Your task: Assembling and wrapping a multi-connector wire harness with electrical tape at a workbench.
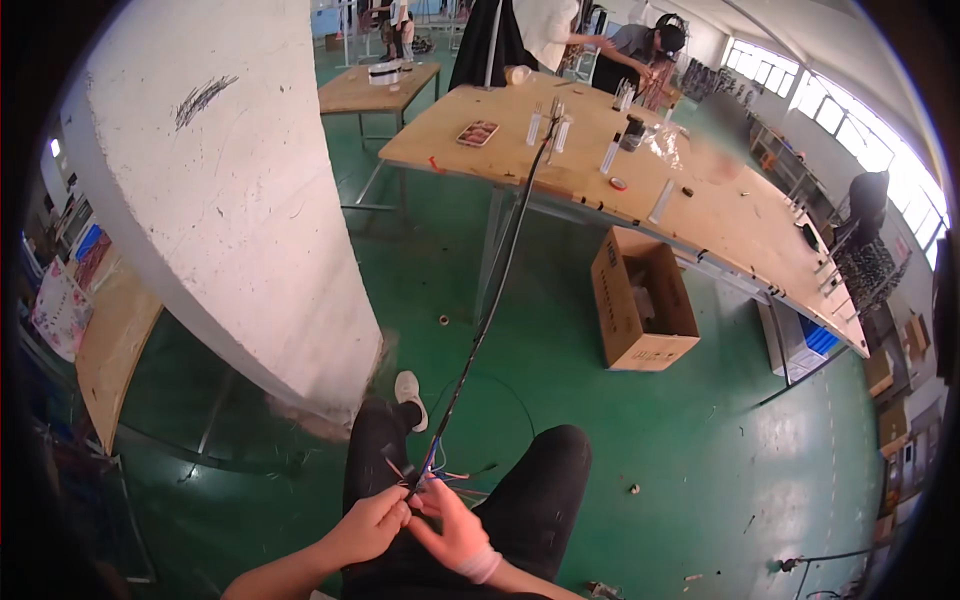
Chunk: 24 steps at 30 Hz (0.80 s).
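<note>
A long wire harness (478, 345), wrapped in black, runs from my lap up to the wooden table (450, 125), where its far end meets thin upright posts (550, 125). Near my knees its end fans out into loose coloured wires (440, 466): blue, orange and others. My left hand (370, 527) pinches the harness over my lap. Close beside it, my right hand (452, 530) is closed around the same bundle, with a pale band at the wrist. The exact spot between my fingertips is partly hidden, so any small piece there cannot be made out.
A white pillar (230, 180) stands close on the left. An open cardboard box (645, 310) sits on the green floor under the table. On the table lie tape rolls (618, 184) and a small tray (478, 133). Other people (640, 55) work at the back.
</note>
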Each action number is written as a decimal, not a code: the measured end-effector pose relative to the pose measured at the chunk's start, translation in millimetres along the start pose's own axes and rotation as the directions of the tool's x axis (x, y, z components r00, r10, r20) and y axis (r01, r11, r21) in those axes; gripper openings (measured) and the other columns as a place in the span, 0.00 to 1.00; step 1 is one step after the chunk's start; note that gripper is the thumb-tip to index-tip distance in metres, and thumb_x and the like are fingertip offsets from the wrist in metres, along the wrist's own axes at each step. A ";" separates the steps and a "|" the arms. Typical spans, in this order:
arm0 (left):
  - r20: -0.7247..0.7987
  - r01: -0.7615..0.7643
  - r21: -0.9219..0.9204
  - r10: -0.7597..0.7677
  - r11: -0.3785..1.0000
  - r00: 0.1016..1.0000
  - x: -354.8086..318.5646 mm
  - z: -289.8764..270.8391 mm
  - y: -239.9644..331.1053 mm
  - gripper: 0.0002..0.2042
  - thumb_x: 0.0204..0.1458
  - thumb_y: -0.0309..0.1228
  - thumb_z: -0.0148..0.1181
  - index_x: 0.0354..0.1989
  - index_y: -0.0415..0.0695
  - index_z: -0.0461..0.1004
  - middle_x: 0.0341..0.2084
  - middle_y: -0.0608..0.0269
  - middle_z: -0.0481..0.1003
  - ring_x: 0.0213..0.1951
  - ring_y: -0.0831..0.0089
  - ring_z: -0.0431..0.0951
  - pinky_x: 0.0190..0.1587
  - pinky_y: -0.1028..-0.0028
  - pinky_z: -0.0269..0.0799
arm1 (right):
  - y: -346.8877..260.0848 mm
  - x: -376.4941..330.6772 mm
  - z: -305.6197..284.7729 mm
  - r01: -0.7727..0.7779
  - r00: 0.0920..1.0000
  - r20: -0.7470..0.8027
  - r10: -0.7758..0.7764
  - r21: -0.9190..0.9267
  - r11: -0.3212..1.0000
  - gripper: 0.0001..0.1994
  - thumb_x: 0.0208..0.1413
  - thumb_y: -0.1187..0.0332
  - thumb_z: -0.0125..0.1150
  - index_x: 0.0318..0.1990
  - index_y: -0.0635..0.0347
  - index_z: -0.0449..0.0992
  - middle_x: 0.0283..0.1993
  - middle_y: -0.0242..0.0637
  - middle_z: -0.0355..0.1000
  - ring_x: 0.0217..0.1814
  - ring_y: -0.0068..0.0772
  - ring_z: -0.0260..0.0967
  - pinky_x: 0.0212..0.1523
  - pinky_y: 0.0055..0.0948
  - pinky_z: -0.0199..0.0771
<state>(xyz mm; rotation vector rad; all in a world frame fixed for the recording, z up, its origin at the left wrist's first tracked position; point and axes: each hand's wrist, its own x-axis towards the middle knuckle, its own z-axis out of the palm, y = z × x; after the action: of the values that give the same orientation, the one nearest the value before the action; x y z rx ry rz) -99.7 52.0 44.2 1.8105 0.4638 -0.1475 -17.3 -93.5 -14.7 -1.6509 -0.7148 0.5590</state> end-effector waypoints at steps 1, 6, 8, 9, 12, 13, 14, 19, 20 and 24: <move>-0.008 -0.007 0.004 0.007 1.000 1.000 1.9 0.0 2.7 0.08 0.60 0.27 0.45 0.43 0.36 0.68 0.27 0.48 0.74 0.29 0.50 0.76 0.34 0.65 0.70 | 9.4 6.5 13.0 0.094 0.993 -0.074 -0.095 -0.009 0.996 0.33 0.50 0.65 0.66 0.62 0.63 0.58 0.46 0.44 0.72 0.48 0.39 0.74 0.47 0.33 0.74; -0.170 -0.172 0.194 0.205 0.966 0.964 2.5 2.8 23.4 0.09 0.60 0.29 0.48 0.37 0.36 0.70 0.23 0.49 0.74 0.24 0.61 0.77 0.28 0.68 0.69 | 15.9 30.4 23.7 0.097 0.992 -0.083 -0.097 0.004 0.995 0.21 0.49 0.67 0.65 0.48 0.64 0.66 0.39 0.43 0.71 0.42 0.47 0.72 0.41 0.36 0.72; -0.182 -0.092 0.242 0.139 0.966 0.973 2.1 -1.8 28.0 0.09 0.60 0.30 0.49 0.35 0.37 0.72 0.22 0.49 0.74 0.24 0.59 0.77 0.28 0.68 0.69 | 36.4 30.3 21.1 0.167 0.985 -0.042 -0.169 -0.046 0.985 0.11 0.53 0.68 0.62 0.40 0.64 0.70 0.39 0.46 0.71 0.43 0.48 0.72 0.43 0.35 0.73; -0.230 -0.093 0.233 0.148 0.968 0.962 1.6 -5.2 30.1 0.09 0.60 0.30 0.49 0.33 0.37 0.72 0.24 0.50 0.75 0.27 0.55 0.78 0.29 0.66 0.71 | 31.5 33.1 13.7 0.218 0.975 -0.041 -0.218 0.006 0.976 0.10 0.53 0.69 0.64 0.38 0.63 0.71 0.43 0.47 0.72 0.46 0.48 0.73 0.46 0.35 0.73; -0.272 -0.120 0.213 0.177 0.970 0.946 1.2 -6.0 25.1 0.10 0.59 0.31 0.49 0.31 0.38 0.72 0.25 0.50 0.77 0.30 0.52 0.79 0.30 0.65 0.72 | 24.5 27.5 1.1 0.221 0.972 -0.097 -0.216 0.048 0.974 0.23 0.47 0.69 0.71 0.48 0.65 0.68 0.47 0.46 0.73 0.46 0.45 0.74 0.47 0.34 0.74; -0.253 -0.156 0.210 0.208 0.965 0.945 1.0 -4.5 23.1 0.10 0.59 0.30 0.50 0.30 0.38 0.72 0.26 0.50 0.77 0.30 0.52 0.79 0.30 0.66 0.72 | 15.9 27.3 2.8 0.235 0.971 -0.037 -0.236 -0.023 0.972 0.26 0.46 0.68 0.71 0.50 0.66 0.65 0.50 0.47 0.71 0.47 0.42 0.74 0.47 0.33 0.75; -0.249 -0.179 0.209 0.229 0.962 0.941 3.4 -3.3 26.0 0.10 0.59 0.31 0.50 0.31 0.37 0.73 0.25 0.50 0.77 0.29 0.54 0.79 0.30 0.67 0.72 | 8.5 26.8 4.8 0.257 0.966 0.002 -0.259 -0.115 0.959 0.27 0.46 0.68 0.72 0.50 0.67 0.64 0.51 0.47 0.71 0.47 0.42 0.74 0.47 0.33 0.75; -0.250 -0.196 0.049 0.202 0.979 0.947 5.0 6.1 12.3 0.11 0.59 0.32 0.50 0.34 0.35 0.74 0.24 0.48 0.75 0.27 0.59 0.78 0.31 0.68 0.71 | 13.6 22.0 28.3 0.262 0.943 -0.216 -0.253 0.017 0.965 0.29 0.47 0.70 0.68 0.57 0.64 0.63 0.48 0.43 0.72 0.43 0.35 0.74 0.43 0.33 0.74; -0.235 -0.186 0.029 0.188 0.982 0.954 6.6 9.9 4.7 0.12 0.60 0.32 0.50 0.33 0.35 0.73 0.24 0.47 0.75 0.26 0.59 0.77 0.30 0.68 0.70 | 11.2 25.2 30.1 0.184 0.968 -0.184 -0.171 0.052 0.982 0.27 0.47 0.70 0.67 0.56 0.62 0.65 0.47 0.43 0.73 0.41 0.34 0.73 0.42 0.32 0.73; -0.238 -0.182 0.028 0.183 0.983 0.954 0.8 11.7 14.9 0.12 0.59 0.32 0.50 0.32 0.35 0.73 0.21 0.48 0.73 0.24 0.57 0.76 0.26 0.66 0.67 | 13.8 28.8 20.2 0.131 0.985 -0.117 -0.128 0.020 0.991 0.21 0.48 0.71 0.65 0.52 0.59 0.70 0.44 0.42 0.73 0.39 0.39 0.73 0.41 0.30 0.72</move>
<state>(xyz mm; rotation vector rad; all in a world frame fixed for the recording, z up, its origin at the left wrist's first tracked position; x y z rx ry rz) -91.7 37.9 53.9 1.8756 0.4622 0.2003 -9.3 -60.7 -31.6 -1.5849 -0.7204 0.3753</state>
